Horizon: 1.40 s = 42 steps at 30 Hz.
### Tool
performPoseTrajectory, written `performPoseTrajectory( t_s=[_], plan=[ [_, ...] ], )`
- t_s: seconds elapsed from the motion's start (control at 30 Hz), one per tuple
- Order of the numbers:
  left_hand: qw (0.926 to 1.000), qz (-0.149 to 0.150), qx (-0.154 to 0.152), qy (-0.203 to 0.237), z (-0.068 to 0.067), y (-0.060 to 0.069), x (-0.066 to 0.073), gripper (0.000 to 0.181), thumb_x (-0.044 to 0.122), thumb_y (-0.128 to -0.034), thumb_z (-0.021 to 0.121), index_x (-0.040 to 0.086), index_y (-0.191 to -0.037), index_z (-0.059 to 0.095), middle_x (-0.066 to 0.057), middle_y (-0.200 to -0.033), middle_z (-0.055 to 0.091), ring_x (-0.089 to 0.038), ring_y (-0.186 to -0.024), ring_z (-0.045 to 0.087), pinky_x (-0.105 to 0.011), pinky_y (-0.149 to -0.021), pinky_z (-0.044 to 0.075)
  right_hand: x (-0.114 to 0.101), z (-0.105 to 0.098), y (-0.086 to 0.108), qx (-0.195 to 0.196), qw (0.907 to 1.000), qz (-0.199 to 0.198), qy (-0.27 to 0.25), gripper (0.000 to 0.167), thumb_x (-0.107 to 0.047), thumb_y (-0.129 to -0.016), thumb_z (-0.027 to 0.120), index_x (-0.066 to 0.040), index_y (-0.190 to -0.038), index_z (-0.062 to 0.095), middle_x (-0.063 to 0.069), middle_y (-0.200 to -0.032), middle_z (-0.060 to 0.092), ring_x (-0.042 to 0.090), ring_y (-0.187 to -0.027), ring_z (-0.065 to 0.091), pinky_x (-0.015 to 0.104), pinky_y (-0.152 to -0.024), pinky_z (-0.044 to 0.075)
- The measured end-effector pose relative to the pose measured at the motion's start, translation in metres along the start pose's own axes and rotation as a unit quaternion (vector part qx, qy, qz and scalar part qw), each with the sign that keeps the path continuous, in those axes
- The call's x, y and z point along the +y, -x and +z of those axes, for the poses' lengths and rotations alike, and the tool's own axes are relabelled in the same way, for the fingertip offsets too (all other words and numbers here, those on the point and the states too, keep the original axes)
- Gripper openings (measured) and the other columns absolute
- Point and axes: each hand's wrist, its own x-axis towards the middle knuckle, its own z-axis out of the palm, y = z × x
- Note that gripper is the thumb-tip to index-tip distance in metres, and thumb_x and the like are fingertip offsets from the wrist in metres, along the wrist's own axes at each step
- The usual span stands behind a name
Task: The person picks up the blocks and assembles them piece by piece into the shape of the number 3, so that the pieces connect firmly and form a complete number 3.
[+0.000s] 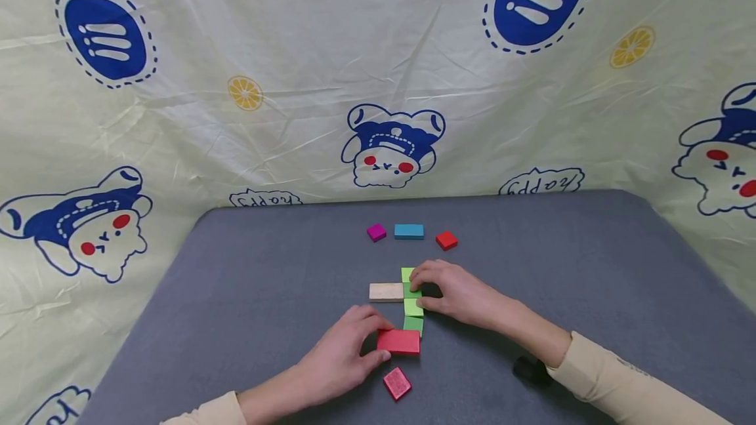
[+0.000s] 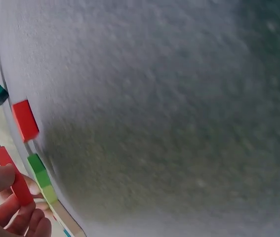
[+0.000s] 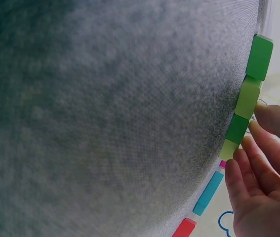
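Low over the front of the row, my left hand [image 1: 342, 353] pinches a flat red block [image 1: 401, 343] between thumb and fingers. The left wrist view shows that red block [image 2: 15, 177] gripped at its side. A row of light and dark green blocks [image 1: 413, 307] runs away from me, with a pale wooden block [image 1: 386, 292] against its left side. My right hand [image 1: 457, 290] rests its fingertips along this row; in the right wrist view its loosely bent fingers touch the green blocks [image 3: 237, 128] without wrapping round one. Nearer me lies a pinkish-red block [image 1: 397, 384].
Behind the row, a magenta block [image 1: 376, 233], a blue block [image 1: 409, 232] and a small red block [image 1: 447, 240] lie apart on the grey table [image 1: 266, 281]. A dark object [image 1: 531, 371] sits below my right forearm. A printed cloth [image 1: 307, 136] hangs behind.
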Motion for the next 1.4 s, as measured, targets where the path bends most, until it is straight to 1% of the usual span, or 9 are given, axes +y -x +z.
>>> performPoseTrajectory(
  t_s=[0.07,0.13,0.37,0.53,0.87,1.2,1.4],
  plan=[
    [1.0000,-0.008,0.001,-0.003,-0.002,0.000,-0.003,0.026,0.022,-0.0886,0.075,0.019,-0.113,0.068,0.015,-0.107,0.056,-0.007,-0.101,0.050,-0.025,-0.086,0.047,-0.001,0.000,0.000,0.001,1.0000,0.001,-0.001,0.023,-0.019,-0.087,0.076,-0.019,-0.108,0.071,-0.004,-0.119,0.059,0.019,-0.114,0.054,0.043,-0.095,0.047],
    [0.9999,-0.008,0.005,-0.007,-0.003,0.000,-0.007,0.025,0.021,-0.0889,0.074,0.019,-0.113,0.068,0.015,-0.107,0.056,-0.007,-0.101,0.050,-0.027,-0.087,0.047,-0.001,0.000,0.000,0.002,1.0000,0.001,-0.002,0.023,-0.019,-0.087,0.076,-0.019,-0.109,0.071,-0.004,-0.120,0.059,0.019,-0.114,0.054,0.042,-0.095,0.047],
    [0.9992,-0.033,-0.015,-0.017,-0.003,0.001,-0.018,0.025,0.023,-0.0877,0.076,0.020,-0.111,0.068,0.016,-0.104,0.056,-0.006,-0.098,0.050,-0.029,-0.086,0.047,-0.002,-0.001,-0.001,-0.001,1.0000,0.002,0.003,0.022,-0.020,-0.087,0.076,-0.019,-0.108,0.070,-0.004,-0.120,0.059,0.018,-0.114,0.053,0.043,-0.096,0.046],
    [0.9990,-0.030,-0.022,-0.026,0.000,0.002,-0.022,0.025,0.023,-0.0874,0.076,0.019,-0.111,0.068,0.015,-0.103,0.056,-0.005,-0.097,0.050,-0.028,-0.085,0.047,-0.002,-0.001,-0.001,-0.005,1.0000,0.003,-0.002,0.021,-0.019,-0.088,0.075,-0.020,-0.108,0.070,-0.005,-0.120,0.058,0.018,-0.115,0.053,0.043,-0.096,0.046],
    [0.9989,-0.033,-0.029,-0.019,0.003,0.001,-0.025,0.024,0.027,-0.0877,0.076,0.020,-0.110,0.069,0.017,-0.101,0.055,-0.004,-0.095,0.048,-0.026,-0.082,0.047,-0.001,0.000,0.000,-0.003,1.0000,0.001,-0.004,0.021,-0.019,-0.088,0.075,-0.019,-0.108,0.071,-0.005,-0.119,0.058,0.018,-0.114,0.053,0.043,-0.095,0.046],
    [0.9992,-0.026,-0.016,-0.025,0.007,0.002,-0.025,0.025,0.027,-0.0873,0.076,0.020,-0.110,0.069,0.018,-0.101,0.056,-0.003,-0.094,0.048,-0.026,-0.081,0.046,0.000,0.002,-0.001,-0.003,1.0000,0.004,-0.001,0.021,-0.018,-0.087,0.076,-0.020,-0.108,0.071,-0.006,-0.119,0.059,0.018,-0.114,0.053,0.042,-0.095,0.047],
    [0.9992,-0.023,-0.015,-0.028,0.007,0.002,-0.024,0.027,0.028,-0.0868,0.077,0.019,-0.111,0.070,0.018,-0.101,0.056,-0.003,-0.094,0.048,-0.025,-0.080,0.046,-0.001,0.001,0.000,-0.003,1.0000,0.004,0.001,0.022,-0.018,-0.087,0.076,-0.019,-0.108,0.071,-0.005,-0.119,0.059,0.019,-0.114,0.054,0.043,-0.095,0.047]
  ],
)
